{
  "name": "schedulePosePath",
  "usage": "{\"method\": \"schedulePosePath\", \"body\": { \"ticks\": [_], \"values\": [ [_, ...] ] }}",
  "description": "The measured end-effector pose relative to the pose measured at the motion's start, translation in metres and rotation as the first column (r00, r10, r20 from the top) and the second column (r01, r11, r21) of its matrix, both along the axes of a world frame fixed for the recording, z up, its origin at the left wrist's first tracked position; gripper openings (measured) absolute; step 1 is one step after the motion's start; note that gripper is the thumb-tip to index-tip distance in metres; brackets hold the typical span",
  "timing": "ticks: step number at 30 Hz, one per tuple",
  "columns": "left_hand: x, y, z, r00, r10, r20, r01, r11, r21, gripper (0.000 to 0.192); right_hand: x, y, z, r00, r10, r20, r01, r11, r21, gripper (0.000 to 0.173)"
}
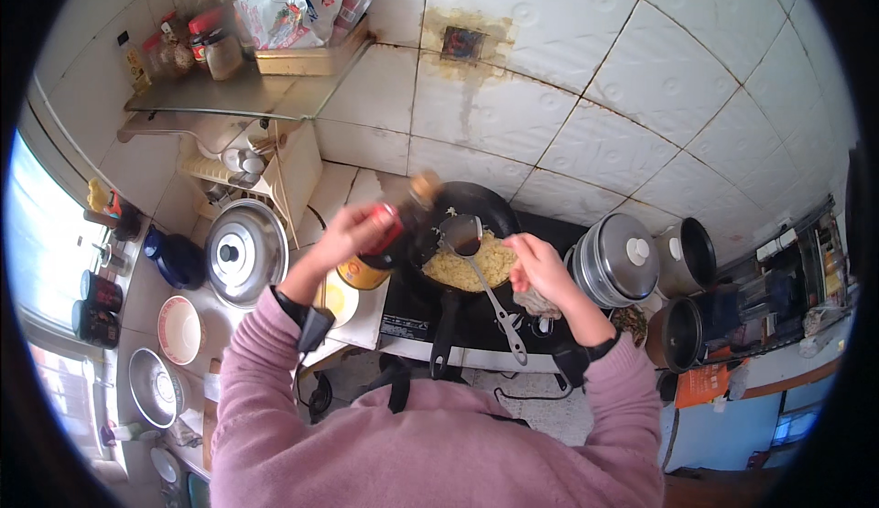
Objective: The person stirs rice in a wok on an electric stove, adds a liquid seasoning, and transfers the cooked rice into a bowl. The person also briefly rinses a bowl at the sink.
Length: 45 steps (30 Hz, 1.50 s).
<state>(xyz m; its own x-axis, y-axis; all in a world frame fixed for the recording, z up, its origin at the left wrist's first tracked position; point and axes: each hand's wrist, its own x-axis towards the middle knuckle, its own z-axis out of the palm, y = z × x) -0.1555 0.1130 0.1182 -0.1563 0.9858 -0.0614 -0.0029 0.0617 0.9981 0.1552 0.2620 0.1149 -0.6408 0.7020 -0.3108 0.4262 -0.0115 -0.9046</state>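
Observation:
My left hand (354, 233) grips a dark bottle (406, 223) with red and yellow labels, tilted beside the left of a black frying pan (481, 199). Motion blurs the bottle's tan top. Yellow, grain-like food (457, 271) covers part of the pan's bottom. Over it rests the bowl of a metal ladle (463, 237) with dark liquid inside; the ladle's handle extends past the near rim. At the pan's right side is my right hand (539, 268), fingers bent, near a crumpled cloth (537, 303); whether it pinches something small is unclear.
The pan sits on a black stove (412, 316). A lidded metal pot (621, 261) stands to the right, near other pots. On the left are a domed steel lid (246, 250), a bowl with yellow contents (341, 302) and a pink-rimmed bowl (180, 329). A shelf (226, 96) holds jars.

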Motion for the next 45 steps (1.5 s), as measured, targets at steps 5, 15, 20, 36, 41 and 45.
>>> {"method": "schedulePosePath", "body": {
  "ticks": [5,15,20,36,41,45],
  "values": [
    [-0.075,0.059,-0.057,0.946,0.254,0.202,-0.277,0.956,0.095,0.013,0.074,-0.02,-0.054,0.835,0.089,0.543,-0.198,0.969,0.146,0.058],
    [-0.176,0.133,-0.222,0.579,0.644,0.501,-0.723,0.689,-0.051,0.015,0.068,-0.065,-0.1,0.97,-0.194,-0.144,0.012,0.634,-0.774,0.031],
    [-0.188,0.134,-0.244,0.588,0.664,0.463,-0.746,0.666,-0.008,0.019,0.072,-0.077,-0.08,0.951,-0.25,-0.182,0.018,0.632,-0.774,0.032],
    [0.122,-0.07,-0.144,0.951,0.032,0.308,0.097,0.914,-0.394,0.037,0.115,-0.041,-0.028,0.907,-0.073,0.414,-0.268,0.659,0.702,0.026],
    [0.176,-0.069,-0.127,0.68,0.118,0.724,0.221,0.908,-0.356,0.039,0.079,0.053,0.018,0.62,0.125,0.774,-0.688,0.561,0.46,0.019],
    [0.19,-0.065,-0.126,0.612,0.294,0.734,0.027,0.92,-0.391,0.024,0.049,0.131,0.067,0.538,0.391,0.747,-0.372,0.905,-0.207,0.022]
  ]
}}
